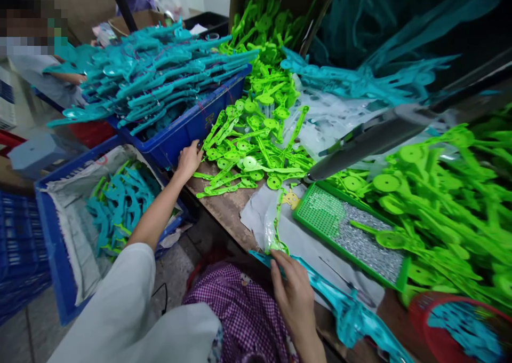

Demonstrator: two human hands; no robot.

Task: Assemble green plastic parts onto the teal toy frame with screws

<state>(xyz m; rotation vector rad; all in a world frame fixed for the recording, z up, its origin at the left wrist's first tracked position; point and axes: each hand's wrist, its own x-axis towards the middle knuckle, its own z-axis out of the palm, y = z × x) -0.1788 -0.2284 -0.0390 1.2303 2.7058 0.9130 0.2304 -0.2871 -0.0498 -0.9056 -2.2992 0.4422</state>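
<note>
A slim lime-green plastic strip (pixel 278 213) is lying just beyond the narrowly spaced fingers of your right hand (pixel 294 287); whether that or your left hand (pixel 189 163) is gripping, I cannot tell.

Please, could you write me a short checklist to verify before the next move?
1. Right grip at the lower end of the slim green part: ok.
2. Firm hold on that part: cannot tell, the contact is partly hidden.
3. Left grip holding something: cannot tell; it is beside the green heap.
4. Metal pieces present in the green tray: ok.
5. Grey tool well away from the tray: not ok.
</note>
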